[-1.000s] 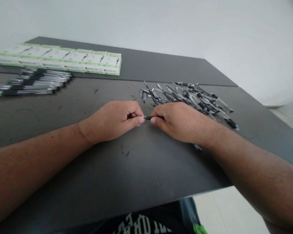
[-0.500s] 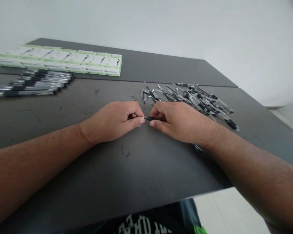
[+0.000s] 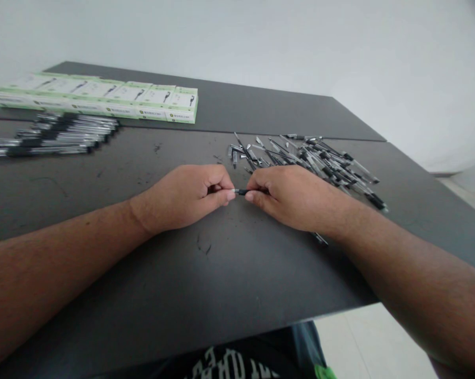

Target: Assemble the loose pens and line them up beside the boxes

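A pen (image 3: 241, 192) with a black grip is held level between my two hands, just above the middle of the dark table (image 3: 237, 284). My left hand (image 3: 193, 195) pinches its clear or silvery end between thumb and forefinger. On the black grip side, my right hand (image 3: 286, 195) closes its thumb and fingers around it. Most of the pen is hidden inside the fingers; only a short stretch shows between them. Behind my right hand lies a loose heap of pen parts (image 3: 324, 163), with clear barrels, black grips and thin refills.
Rows of pens (image 3: 59, 134) lie side by side at the left. Behind them stands a line of white and green boxes (image 3: 150, 100) with pen pictures. Part of a pen (image 3: 319, 239) pokes out beneath my right wrist. A pale wall (image 3: 237, 42) rises behind the table.
My right hand has shifted very slightly to the right along the pen, its grip still closed. My left hand has stayed in place.
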